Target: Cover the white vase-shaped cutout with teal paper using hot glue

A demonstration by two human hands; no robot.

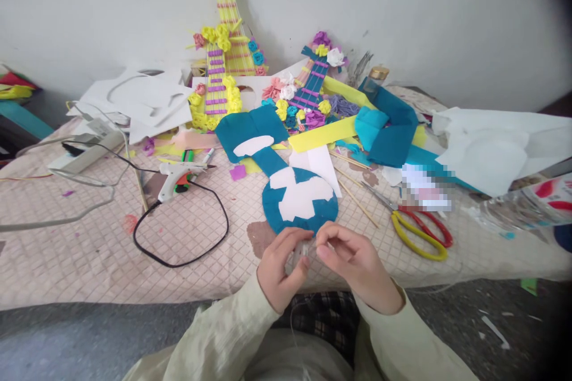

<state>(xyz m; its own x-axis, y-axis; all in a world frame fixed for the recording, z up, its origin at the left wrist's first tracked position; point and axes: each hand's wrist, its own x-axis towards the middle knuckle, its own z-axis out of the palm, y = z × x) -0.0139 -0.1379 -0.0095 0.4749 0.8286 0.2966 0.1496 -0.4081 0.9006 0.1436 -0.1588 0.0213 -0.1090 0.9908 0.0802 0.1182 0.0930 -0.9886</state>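
Note:
My left hand (285,265) is closed around a small clear spool of thread (304,249), partly hidden by the fingers. Close beside it, the fingers of my right hand (357,259) are pinched together, seemingly on the fine clear thread, which is hard to make out there. A thin strand (292,324) hangs below my left hand toward the lap. Just beyond both hands lies a teal, guitar-like paper shape (269,208), its rounded end nearest me. White patches of backing show on its upward face.
A white hot glue gun (172,180) with a looped black cable lies left. Scissors (420,238) with red and yellow handles rest right, near thin wooden sticks (357,201) and a plastic bottle (531,202). Flower-decorated paper instruments (217,83) stand against the wall. A power strip (84,152) sits far left.

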